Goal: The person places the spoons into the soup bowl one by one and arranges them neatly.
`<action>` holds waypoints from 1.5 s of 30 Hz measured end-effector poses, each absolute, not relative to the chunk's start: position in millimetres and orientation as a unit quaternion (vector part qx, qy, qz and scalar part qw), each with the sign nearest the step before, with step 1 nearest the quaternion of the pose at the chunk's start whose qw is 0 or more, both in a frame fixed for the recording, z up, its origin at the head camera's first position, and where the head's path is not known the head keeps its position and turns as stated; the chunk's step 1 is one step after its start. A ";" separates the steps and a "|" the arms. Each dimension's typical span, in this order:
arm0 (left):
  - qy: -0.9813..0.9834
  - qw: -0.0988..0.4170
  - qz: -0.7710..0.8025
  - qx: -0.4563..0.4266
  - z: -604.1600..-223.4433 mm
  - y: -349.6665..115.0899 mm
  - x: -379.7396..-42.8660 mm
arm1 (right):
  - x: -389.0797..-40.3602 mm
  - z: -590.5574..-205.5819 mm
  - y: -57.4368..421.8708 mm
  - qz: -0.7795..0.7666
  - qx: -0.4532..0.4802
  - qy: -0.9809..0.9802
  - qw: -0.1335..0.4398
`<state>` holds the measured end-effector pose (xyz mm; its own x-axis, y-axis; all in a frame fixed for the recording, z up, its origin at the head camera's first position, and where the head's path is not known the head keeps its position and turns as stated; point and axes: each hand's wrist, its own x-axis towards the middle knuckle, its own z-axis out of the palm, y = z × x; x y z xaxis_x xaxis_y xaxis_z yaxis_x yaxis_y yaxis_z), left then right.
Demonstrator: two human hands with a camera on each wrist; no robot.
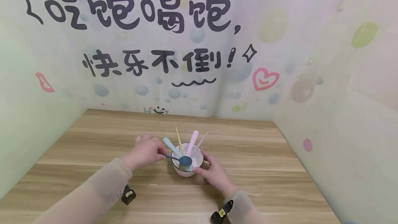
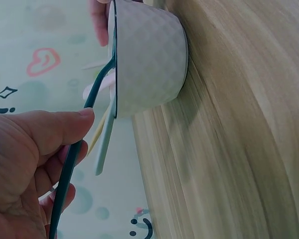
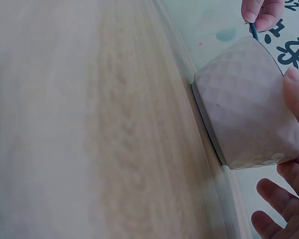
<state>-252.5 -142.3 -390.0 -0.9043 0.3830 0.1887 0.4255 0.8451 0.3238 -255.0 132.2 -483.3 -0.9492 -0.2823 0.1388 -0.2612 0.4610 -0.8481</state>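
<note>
Pinching the dark blue spoon (image 1: 181, 159) by its handle, my left hand (image 1: 146, 152) lowers it into the white bowl (image 1: 187, 172); my right hand (image 1: 214, 174) steadies the bowl's side, fingers relaxed. Next I judge: let go.

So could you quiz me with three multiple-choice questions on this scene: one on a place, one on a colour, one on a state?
1. Where does the white bowl stand?
A. on the wooden table
B. on a tray
C. on the floor

2. What colour is the spoon that the left hand holds?
A. pink
B. dark teal
C. yellow

3. What is the right hand doing?
A. hanging free
B. touching the bowl's side
C. holding a cup

Answers: 1 A, its base sits on the wood. 2 B, fingers pinch the teal handle. 3 B, its fingers lie against the bowl's wall.
</note>
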 end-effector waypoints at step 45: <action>-0.957 0.047 -0.146 -0.245 -395.9 -129.9 -260.4 | -256.8 -480.4 132.2 -0.487 -0.162 0.858 0.014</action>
<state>-260.4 -129.9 -395.9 -0.8760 0.4545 0.1615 0.4820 0.8376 0.2570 -256.8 132.2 -480.4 -0.9468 -0.2925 0.1341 -0.2650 0.4722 -0.8407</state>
